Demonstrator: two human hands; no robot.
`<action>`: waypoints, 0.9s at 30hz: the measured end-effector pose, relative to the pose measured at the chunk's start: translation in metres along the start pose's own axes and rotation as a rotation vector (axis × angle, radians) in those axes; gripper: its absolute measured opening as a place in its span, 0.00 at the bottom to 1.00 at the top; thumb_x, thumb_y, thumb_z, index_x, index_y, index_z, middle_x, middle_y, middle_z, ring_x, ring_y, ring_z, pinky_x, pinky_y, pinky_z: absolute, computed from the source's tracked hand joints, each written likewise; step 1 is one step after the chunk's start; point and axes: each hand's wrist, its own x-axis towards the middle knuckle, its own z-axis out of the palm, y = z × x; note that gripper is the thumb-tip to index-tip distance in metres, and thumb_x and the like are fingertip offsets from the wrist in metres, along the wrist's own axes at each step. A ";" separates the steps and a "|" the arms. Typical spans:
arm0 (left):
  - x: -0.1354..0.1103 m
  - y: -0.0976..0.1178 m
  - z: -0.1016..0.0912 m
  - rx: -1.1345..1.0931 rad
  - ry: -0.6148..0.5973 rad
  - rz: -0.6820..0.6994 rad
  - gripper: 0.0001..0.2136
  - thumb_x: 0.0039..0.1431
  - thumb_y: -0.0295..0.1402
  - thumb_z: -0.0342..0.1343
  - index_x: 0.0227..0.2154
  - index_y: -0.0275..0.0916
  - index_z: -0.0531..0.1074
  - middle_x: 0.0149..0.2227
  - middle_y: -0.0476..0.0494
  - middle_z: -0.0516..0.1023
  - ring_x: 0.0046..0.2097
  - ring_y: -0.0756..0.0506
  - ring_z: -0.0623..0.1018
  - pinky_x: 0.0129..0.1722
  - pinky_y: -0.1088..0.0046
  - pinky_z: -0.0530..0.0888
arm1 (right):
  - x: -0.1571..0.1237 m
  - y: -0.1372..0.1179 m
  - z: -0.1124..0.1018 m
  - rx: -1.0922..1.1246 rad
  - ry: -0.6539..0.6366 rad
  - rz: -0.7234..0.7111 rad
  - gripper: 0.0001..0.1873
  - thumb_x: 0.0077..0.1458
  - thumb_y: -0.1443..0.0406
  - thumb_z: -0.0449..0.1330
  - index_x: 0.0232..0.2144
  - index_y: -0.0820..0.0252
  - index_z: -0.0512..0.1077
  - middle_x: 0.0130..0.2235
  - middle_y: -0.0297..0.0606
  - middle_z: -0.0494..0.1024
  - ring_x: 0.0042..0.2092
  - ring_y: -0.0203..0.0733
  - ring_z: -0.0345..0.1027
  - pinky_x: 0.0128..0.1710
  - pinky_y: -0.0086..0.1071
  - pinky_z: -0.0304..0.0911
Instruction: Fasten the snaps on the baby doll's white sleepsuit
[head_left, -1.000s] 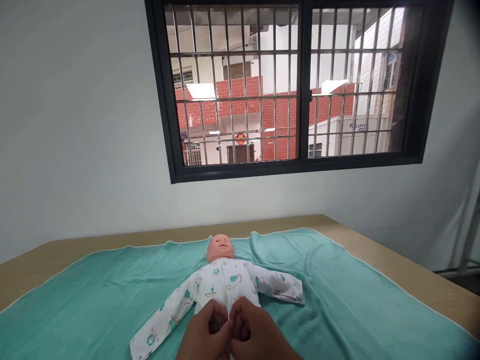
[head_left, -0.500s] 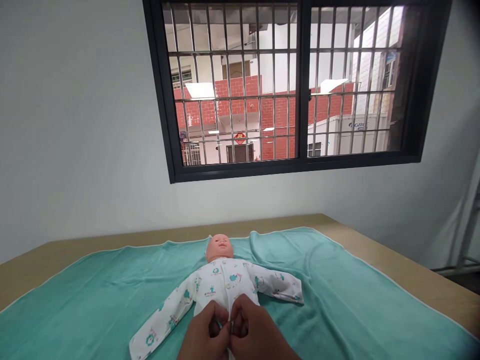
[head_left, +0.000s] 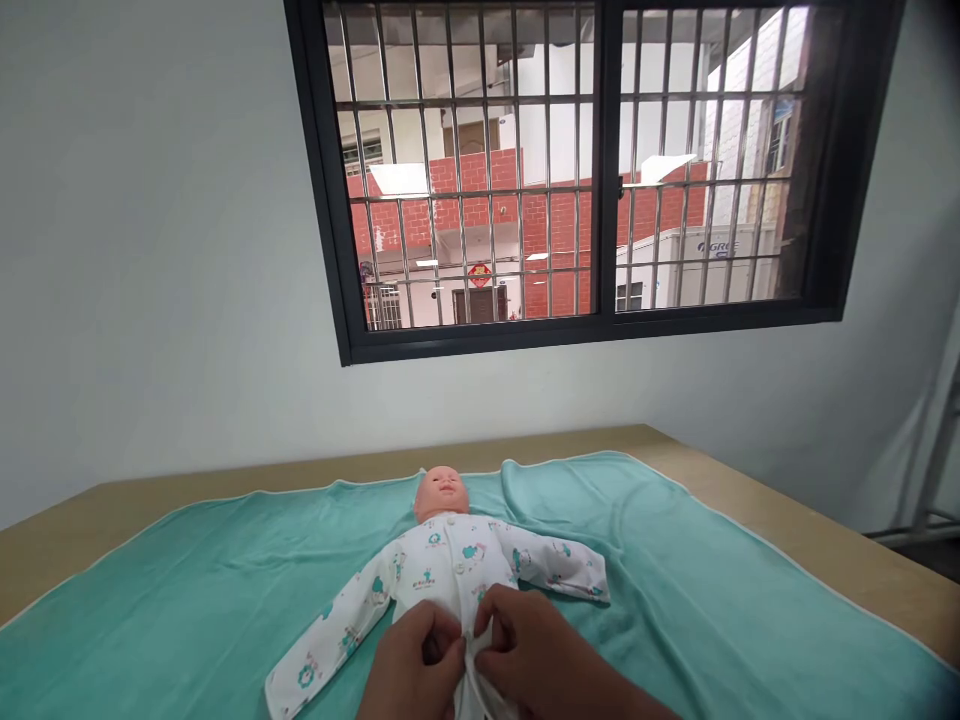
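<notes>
A baby doll (head_left: pixel 441 494) lies on its back in a white printed baby shirt (head_left: pixel 427 575), with both sleeves spread to the sides. Buttons run down the shirt's front, closed near the neck and chest. Low on that front, my left hand (head_left: pixel 420 660) pinches the fabric at the left of the opening. Just across from it, my right hand (head_left: pixel 525 645) pinches the other edge, thumb and forefinger together. A small gap separates the two hands. Whatever button lies under the fingertips is hidden.
A green blanket (head_left: pixel 187 600) with a pale edge lies under the doll on a wooden table (head_left: pixel 750 490). Behind it stand a white wall (head_left: pixel 187 250) and a barred window with a dark frame (head_left: pixel 480 345). A metal frame (head_left: pixel 926 470) shows at the right.
My right hand has moved slightly right, away from my left, so the fingertips that were together are now apart. The shirt has shifted a little to the right.
</notes>
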 end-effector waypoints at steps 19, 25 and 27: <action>-0.002 -0.001 -0.005 -0.049 -0.114 -0.180 0.10 0.45 0.40 0.55 0.27 0.38 0.70 0.09 0.56 0.64 0.11 0.53 0.60 0.11 0.81 0.55 | -0.004 0.001 0.011 -0.026 0.088 -0.040 0.06 0.46 0.70 0.56 0.24 0.60 0.73 0.19 0.28 0.66 0.22 0.30 0.57 0.23 0.24 0.49; 0.000 -0.004 -0.005 -0.181 -0.132 -0.228 0.10 0.44 0.38 0.56 0.28 0.38 0.68 0.08 0.57 0.63 0.11 0.55 0.59 0.11 0.82 0.55 | -0.005 0.002 0.013 0.097 0.046 0.044 0.02 0.48 0.67 0.56 0.27 0.58 0.69 0.20 0.25 0.64 0.17 0.29 0.56 0.15 0.23 0.47; 0.002 -0.005 -0.005 -0.234 -0.143 -0.227 0.11 0.42 0.38 0.57 0.28 0.38 0.67 0.08 0.58 0.62 0.11 0.55 0.58 0.10 0.82 0.54 | -0.005 0.001 0.013 0.130 0.039 0.072 0.02 0.49 0.67 0.56 0.28 0.58 0.68 0.20 0.25 0.64 0.16 0.29 0.56 0.13 0.22 0.45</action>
